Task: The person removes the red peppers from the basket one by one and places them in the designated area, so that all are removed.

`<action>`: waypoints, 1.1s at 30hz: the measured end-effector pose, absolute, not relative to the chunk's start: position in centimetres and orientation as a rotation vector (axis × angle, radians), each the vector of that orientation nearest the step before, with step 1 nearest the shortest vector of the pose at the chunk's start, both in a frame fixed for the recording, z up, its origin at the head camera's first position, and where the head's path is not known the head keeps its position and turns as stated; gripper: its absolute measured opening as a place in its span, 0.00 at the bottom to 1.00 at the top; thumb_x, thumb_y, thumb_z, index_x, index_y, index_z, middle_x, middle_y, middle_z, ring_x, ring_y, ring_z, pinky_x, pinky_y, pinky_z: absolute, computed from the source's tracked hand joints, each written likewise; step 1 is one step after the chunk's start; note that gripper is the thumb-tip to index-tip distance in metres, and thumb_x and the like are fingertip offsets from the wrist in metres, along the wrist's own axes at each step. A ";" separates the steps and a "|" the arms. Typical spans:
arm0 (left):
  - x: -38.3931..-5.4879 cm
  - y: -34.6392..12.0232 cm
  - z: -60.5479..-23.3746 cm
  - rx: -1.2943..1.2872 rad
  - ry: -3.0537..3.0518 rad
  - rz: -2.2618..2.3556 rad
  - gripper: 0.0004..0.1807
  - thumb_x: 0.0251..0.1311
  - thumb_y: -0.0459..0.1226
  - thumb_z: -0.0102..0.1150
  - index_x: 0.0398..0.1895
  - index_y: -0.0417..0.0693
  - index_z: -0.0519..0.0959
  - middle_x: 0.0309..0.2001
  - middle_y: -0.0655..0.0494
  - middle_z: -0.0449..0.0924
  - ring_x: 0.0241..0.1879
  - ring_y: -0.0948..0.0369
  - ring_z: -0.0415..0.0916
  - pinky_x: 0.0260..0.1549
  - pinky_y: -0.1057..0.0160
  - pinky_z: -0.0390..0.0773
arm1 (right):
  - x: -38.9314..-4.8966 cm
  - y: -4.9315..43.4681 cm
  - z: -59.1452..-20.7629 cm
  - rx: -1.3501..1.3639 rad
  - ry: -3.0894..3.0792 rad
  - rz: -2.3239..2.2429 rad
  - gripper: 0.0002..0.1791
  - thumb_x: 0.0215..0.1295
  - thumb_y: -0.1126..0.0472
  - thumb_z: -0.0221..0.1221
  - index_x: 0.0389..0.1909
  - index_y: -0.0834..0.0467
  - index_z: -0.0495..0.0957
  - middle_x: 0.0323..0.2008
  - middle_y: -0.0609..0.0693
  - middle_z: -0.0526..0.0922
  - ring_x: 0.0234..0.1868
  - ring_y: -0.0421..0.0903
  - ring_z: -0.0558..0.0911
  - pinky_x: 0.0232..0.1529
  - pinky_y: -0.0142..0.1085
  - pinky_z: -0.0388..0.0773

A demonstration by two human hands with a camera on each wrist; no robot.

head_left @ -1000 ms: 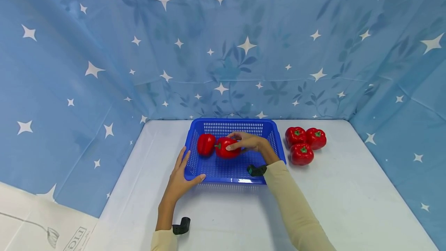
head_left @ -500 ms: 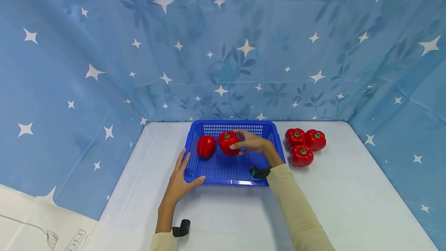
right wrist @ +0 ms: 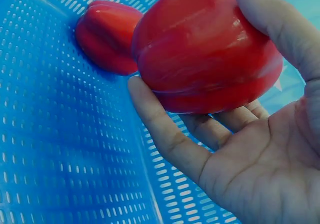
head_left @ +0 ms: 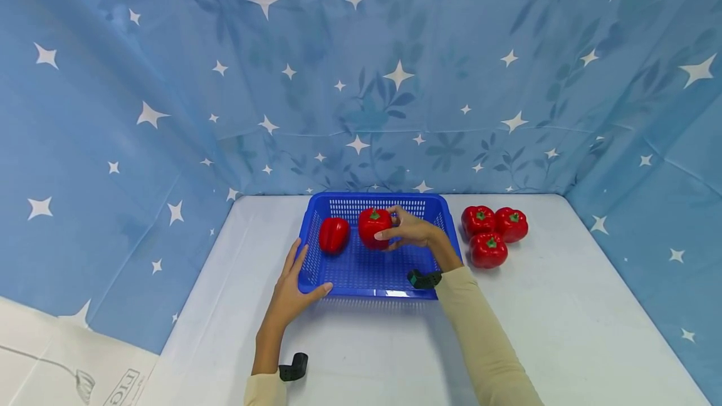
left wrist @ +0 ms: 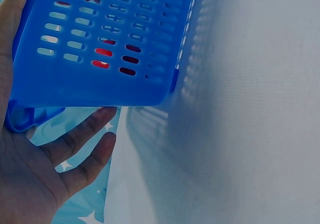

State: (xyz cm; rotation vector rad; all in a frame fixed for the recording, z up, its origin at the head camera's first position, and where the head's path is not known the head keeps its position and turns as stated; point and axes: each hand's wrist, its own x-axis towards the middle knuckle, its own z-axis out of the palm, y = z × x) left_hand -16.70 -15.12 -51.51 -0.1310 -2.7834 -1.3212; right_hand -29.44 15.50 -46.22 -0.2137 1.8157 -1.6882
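My right hand [head_left: 413,230] holds a red bell pepper [head_left: 370,229] above the blue perforated basket [head_left: 350,274], its green stem facing up. In the right wrist view, the thumb lies on one side of that pepper and the fingers spread under and along the other. A second red bell pepper [head_left: 334,235] lies on its side inside the basket, toward the left wall. At the basket's front left corner is my left hand [head_left: 287,296], thumb along the front rim and fingers reaching up the left side. Its fingers [left wrist: 75,136] look extended beside the basket wall in the left wrist view.
Several more red bell peppers [head_left: 488,250] stand grouped on the white table [head_left: 564,318], just right of the basket. A blue curtain [head_left: 316,99] with white stars rises behind the table and along both sides.
The pepper in my right hand has turned from stem pointing left to stem up, and has shifted slightly up and to the right. My left hand stays at the basket corner.
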 end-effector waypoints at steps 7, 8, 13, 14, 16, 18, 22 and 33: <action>-16.7 -15.1 -51.6 -0.138 -2.778 -1.320 0.58 0.45 0.63 0.69 0.78 0.62 0.51 0.80 0.64 0.38 0.76 0.42 0.46 0.59 0.34 0.65 | -29.2 16.6 -45.7 -0.193 1.883 -1.731 0.43 0.62 0.62 0.65 0.69 0.57 0.45 0.67 0.67 0.58 0.66 0.69 0.67 0.58 0.67 0.70; -16.7 -15.1 -51.6 -0.139 -2.779 -1.319 0.58 0.45 0.63 0.68 0.78 0.62 0.51 0.80 0.65 0.37 0.77 0.42 0.46 0.59 0.34 0.65 | -29.1 16.8 -45.5 -0.201 1.883 -1.737 0.43 0.63 0.63 0.64 0.69 0.56 0.45 0.67 0.67 0.58 0.67 0.69 0.66 0.58 0.67 0.69; -16.9 -15.2 -51.4 -0.152 -2.773 -1.308 0.58 0.45 0.63 0.68 0.78 0.61 0.50 0.80 0.63 0.37 0.76 0.41 0.46 0.59 0.34 0.66 | -29.2 17.8 -45.1 -0.315 1.810 -1.803 0.42 0.65 0.65 0.60 0.73 0.49 0.47 0.70 0.64 0.53 0.68 0.71 0.62 0.57 0.69 0.67; -16.9 -15.2 -51.4 -0.153 -2.772 -1.306 0.58 0.45 0.62 0.68 0.78 0.61 0.50 0.80 0.63 0.37 0.76 0.41 0.46 0.59 0.34 0.66 | -29.3 17.9 -45.0 -0.338 1.792 -1.819 0.41 0.66 0.66 0.60 0.73 0.46 0.48 0.70 0.63 0.52 0.69 0.71 0.60 0.57 0.69 0.68; -16.9 -15.2 -51.3 -0.158 -2.767 -1.307 0.58 0.45 0.62 0.68 0.78 0.60 0.50 0.80 0.61 0.37 0.76 0.40 0.46 0.59 0.34 0.65 | -29.3 18.1 -45.0 -0.371 1.748 -1.863 0.41 0.67 0.67 0.58 0.74 0.43 0.50 0.72 0.61 0.51 0.70 0.71 0.58 0.55 0.68 0.70; -16.9 -15.2 -51.4 -0.158 -2.766 -1.309 0.58 0.45 0.62 0.68 0.78 0.60 0.51 0.80 0.60 0.38 0.76 0.40 0.47 0.59 0.33 0.65 | -29.2 18.3 -45.0 -0.376 1.713 -1.903 0.40 0.67 0.69 0.57 0.74 0.41 0.51 0.72 0.60 0.50 0.70 0.71 0.57 0.54 0.67 0.72; -16.9 -15.2 -51.5 -0.148 -2.777 -1.308 0.58 0.45 0.63 0.68 0.78 0.60 0.51 0.80 0.61 0.38 0.76 0.40 0.46 0.59 0.33 0.65 | -28.9 18.7 -44.8 -0.340 1.702 -1.976 0.39 0.68 0.68 0.56 0.73 0.40 0.53 0.73 0.59 0.50 0.71 0.69 0.56 0.54 0.64 0.74; -16.7 -15.1 -51.4 -0.139 -2.792 -1.305 0.58 0.45 0.62 0.69 0.78 0.61 0.50 0.80 0.60 0.38 0.76 0.41 0.46 0.59 0.33 0.65 | -28.0 21.7 -42.9 -0.296 1.628 -2.232 0.30 0.74 0.57 0.50 0.71 0.38 0.52 0.74 0.56 0.47 0.73 0.66 0.52 0.59 0.65 0.67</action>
